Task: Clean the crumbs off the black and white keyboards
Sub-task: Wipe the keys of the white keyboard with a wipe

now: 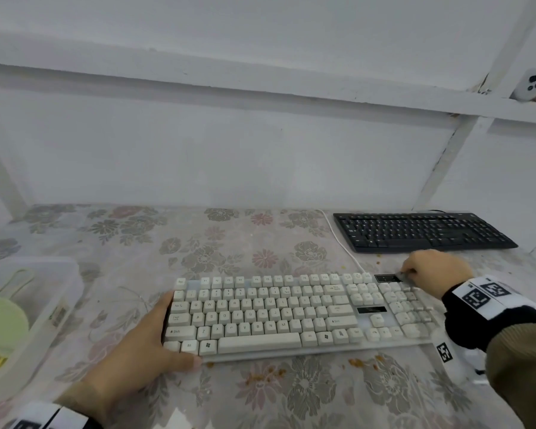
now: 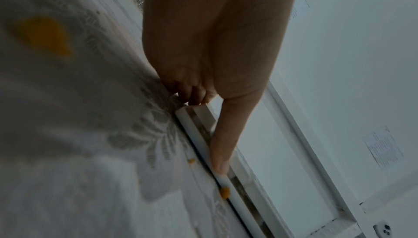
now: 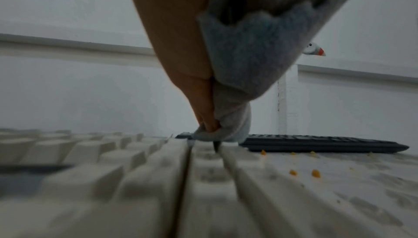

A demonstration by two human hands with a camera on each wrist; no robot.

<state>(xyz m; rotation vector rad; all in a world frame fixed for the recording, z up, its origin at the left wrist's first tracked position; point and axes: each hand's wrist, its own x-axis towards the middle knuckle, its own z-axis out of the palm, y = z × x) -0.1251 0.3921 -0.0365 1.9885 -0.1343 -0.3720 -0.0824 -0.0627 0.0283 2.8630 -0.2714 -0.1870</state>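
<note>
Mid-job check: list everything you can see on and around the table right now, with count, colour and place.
white keyboard: one, cream-white, centre of table, nearest the person
black keyboard: one, black, far right of table
white cable: one, runs from the white keyboard's back edge toward the wall
crumbs: several, orange-yellow, on the tablecloth in front of and right of the white keyboard
tablecloth: one, floral, covers the table
plastic bin: one, clear, left edge, with a pale green item inside
cloth: one, grey-blue, bunched in the right hand
left hand: holds the white keyboard's left end
right hand: grips the cloth at the white keyboard's back right corner
</note>
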